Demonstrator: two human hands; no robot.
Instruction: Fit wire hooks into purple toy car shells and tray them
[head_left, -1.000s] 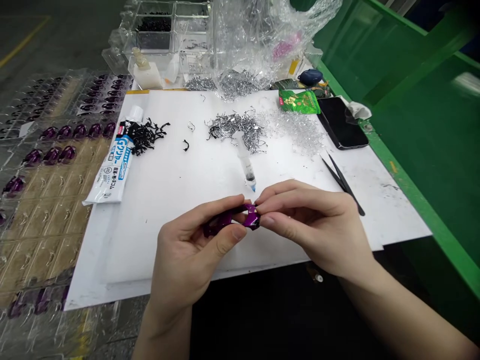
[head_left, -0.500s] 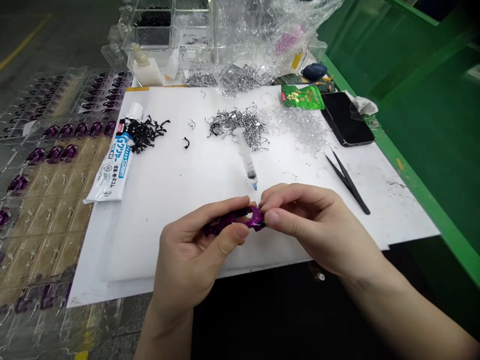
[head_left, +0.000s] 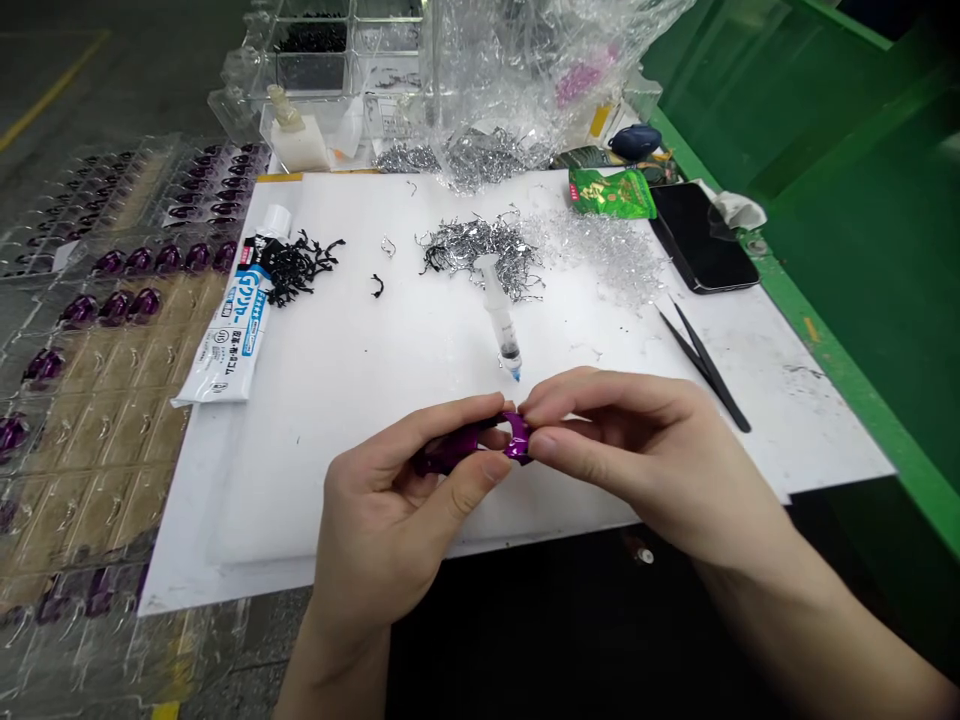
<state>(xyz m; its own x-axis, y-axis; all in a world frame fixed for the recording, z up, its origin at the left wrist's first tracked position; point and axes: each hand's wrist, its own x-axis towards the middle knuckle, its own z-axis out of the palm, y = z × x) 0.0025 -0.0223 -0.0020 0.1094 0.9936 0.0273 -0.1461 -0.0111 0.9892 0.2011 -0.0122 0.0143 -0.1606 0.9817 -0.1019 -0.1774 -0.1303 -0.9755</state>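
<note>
A small shiny purple piece (head_left: 480, 440) is pinched between both hands above the near edge of the white board (head_left: 360, 360). My left hand (head_left: 390, 510) grips its left part with thumb and forefinger. My right hand (head_left: 645, 450) pinches its right end with its fingertips. Just beyond the fingers lies a clear syringe (head_left: 502, 320) with a blue tip. Most of the purple piece is hidden by my fingers.
On the board lie a white glue tube (head_left: 236, 325), a heap of black clips (head_left: 296, 265), silver clips (head_left: 480, 245), clear bits (head_left: 607, 250) and black tweezers (head_left: 709, 365). A phone (head_left: 701, 250) and green packet (head_left: 611, 193) sit far right. Clear trays with purple pieces (head_left: 112, 300) fill the left.
Both hands keep the purple piece and have turned it slightly; the view has shifted a little to the left, so everything sits a bit further right.
</note>
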